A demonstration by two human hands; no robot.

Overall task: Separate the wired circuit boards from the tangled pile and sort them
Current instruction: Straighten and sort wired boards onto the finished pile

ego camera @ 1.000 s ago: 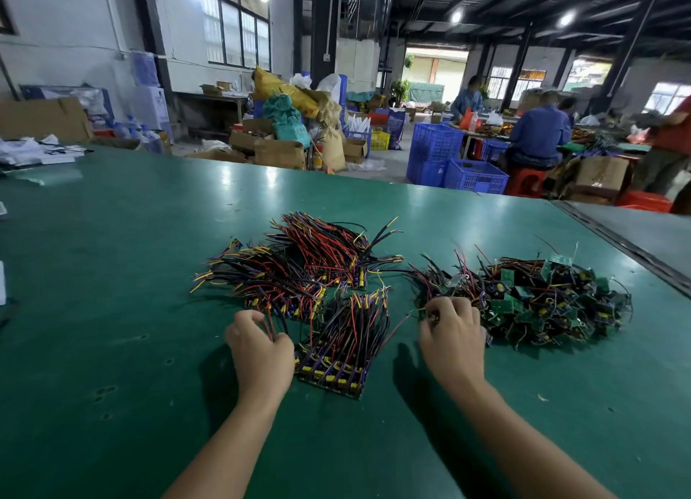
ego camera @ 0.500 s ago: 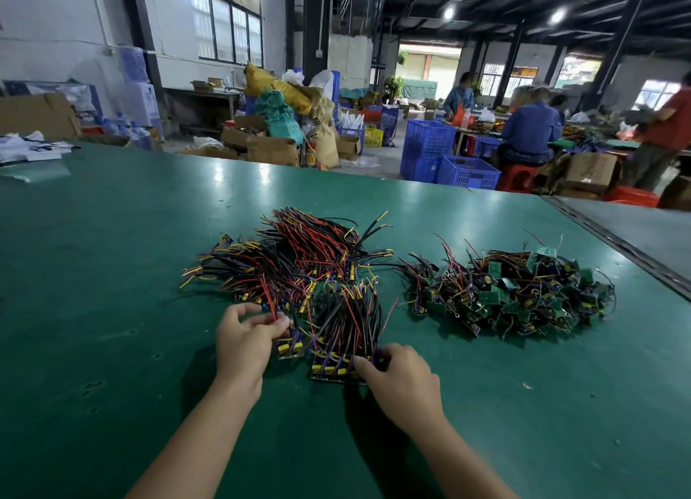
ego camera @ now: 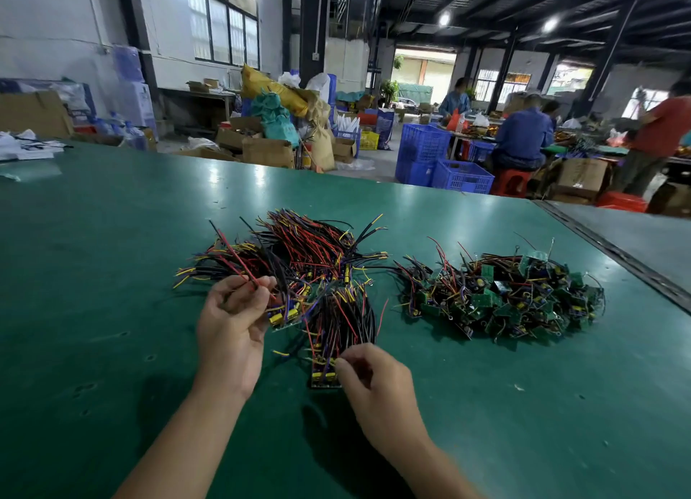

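Observation:
On the green table (ego camera: pixel 112 274) lie sorted bundles of wired circuit boards (ego camera: pixel 299 252) with red, black and yellow leads, fanned out at the middle. To the right sits a tangled pile of green boards (ego camera: pixel 504 296). My left hand (ego camera: pixel 232 323) is raised a little and pinches the red and black wires of one board (ego camera: pixel 282 313) that hangs by its fingers. My right hand (ego camera: pixel 368 375) pinches the near end of a row of boards (ego camera: pixel 325 371) that lies flat in front of me.
A seam and a grey table section (ego camera: pixel 635 237) run along the right. Beyond the far edge stand blue crates (ego camera: pixel 441 162), cardboard boxes (ego camera: pixel 261 147), sacks and several seated people (ego camera: pixel 523 136). White papers (ego camera: pixel 26 147) lie at the far left.
My right hand left the tangled pile and came to the near row of boards. My left hand lifted one board by its wires and turned palm-up.

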